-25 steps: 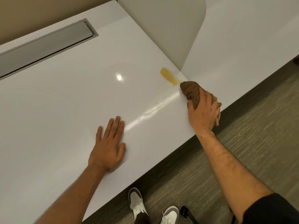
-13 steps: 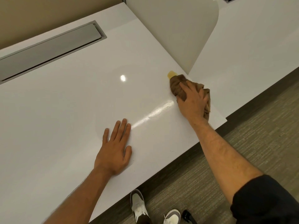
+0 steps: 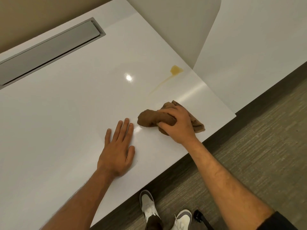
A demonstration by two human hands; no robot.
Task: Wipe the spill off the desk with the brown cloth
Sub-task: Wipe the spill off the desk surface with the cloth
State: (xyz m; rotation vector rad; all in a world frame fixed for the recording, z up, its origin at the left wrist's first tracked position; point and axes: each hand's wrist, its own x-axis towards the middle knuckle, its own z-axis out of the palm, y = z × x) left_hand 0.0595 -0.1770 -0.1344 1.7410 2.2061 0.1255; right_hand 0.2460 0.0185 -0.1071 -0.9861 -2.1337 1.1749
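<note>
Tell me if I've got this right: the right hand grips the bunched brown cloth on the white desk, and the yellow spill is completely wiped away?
Not quite. The right hand does grip the bunched brown cloth on the glossy white desk, but the yellow spill is not wiped away: the head view shows a patch near the divider with a thin streak trailing toward the cloth.
</note>
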